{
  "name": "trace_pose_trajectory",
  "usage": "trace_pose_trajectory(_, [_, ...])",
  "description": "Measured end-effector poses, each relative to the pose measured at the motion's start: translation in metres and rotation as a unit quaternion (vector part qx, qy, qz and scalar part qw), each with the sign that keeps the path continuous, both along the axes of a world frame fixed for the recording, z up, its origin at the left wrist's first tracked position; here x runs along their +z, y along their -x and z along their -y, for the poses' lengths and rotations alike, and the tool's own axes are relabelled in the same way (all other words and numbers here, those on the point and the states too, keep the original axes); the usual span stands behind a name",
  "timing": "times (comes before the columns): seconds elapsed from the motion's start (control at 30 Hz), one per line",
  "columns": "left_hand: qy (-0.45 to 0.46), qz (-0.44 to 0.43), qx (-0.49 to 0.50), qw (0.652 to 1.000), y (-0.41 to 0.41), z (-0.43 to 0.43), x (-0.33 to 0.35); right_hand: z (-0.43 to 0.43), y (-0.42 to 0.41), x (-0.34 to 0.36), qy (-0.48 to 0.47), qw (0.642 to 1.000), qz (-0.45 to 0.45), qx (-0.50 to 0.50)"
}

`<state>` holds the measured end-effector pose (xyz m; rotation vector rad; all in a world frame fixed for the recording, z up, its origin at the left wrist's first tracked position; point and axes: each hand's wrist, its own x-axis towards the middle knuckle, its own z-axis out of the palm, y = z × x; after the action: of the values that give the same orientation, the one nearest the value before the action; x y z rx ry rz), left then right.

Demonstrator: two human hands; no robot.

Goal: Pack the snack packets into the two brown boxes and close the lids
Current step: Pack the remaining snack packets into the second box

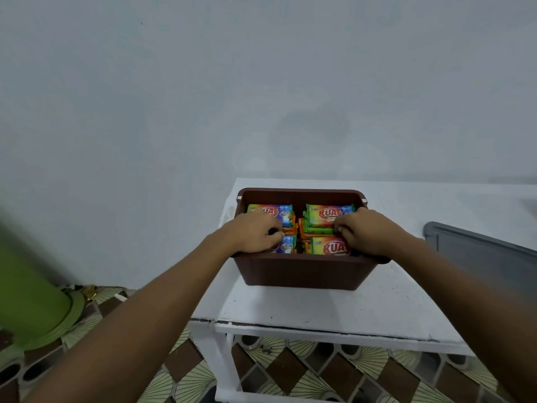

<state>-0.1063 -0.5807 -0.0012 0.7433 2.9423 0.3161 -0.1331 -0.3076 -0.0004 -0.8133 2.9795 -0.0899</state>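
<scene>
1. Left forearm (130, 315) and right forearm (470, 301) extend from 7 and 5 o'clock of the head view to a brown box (308, 271). The box stands open-topped on a white table (319, 309).
2. Left hand (255, 231): fingers curled down onto the snack packets (328, 213) at 9 o'clock of the box, pinching a packet edge.
3. Right hand (366, 231): fingers curled round the packet edges at 3 o'clock of the box.
4. Snack packets all lie flat inside the box, in stacks at 10, 2, 4 and 8 o'clock. Wrappers are green, orange and blue.
5. Writing: "KUAT" in red capitals on the 2 and 4 o'clock packets, partly covered on the 10 o'clock one. Small print is too blurred to read.
6. Rest: grey panel (479, 251) at 3 o'clock on the table, blurred green object (29, 286) at 9 o'clock, brown-and-cream patterned floor (290, 370) at 6 o'clock.
</scene>
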Motion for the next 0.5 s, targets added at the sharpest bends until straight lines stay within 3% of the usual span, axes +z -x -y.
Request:
trace_pose_trajectory(0.23, [-0.007,0.003,-0.005,1.000,0.016,-0.040,0.000,-0.043,0.017,0.004,-0.015,1.000,0.018,-0.004])
trace_pose_trajectory(0.37, [0.010,0.010,-0.014,1.000,0.025,-0.042,0.000,-0.047,0.017,0.009,0.032,0.997,0.063,0.016])
trace_pose_trajectory(0.5, [0.015,0.005,-0.019,1.000,0.026,-0.043,-0.002,-0.045,0.016,0.003,0.008,0.999,0.049,0.019])
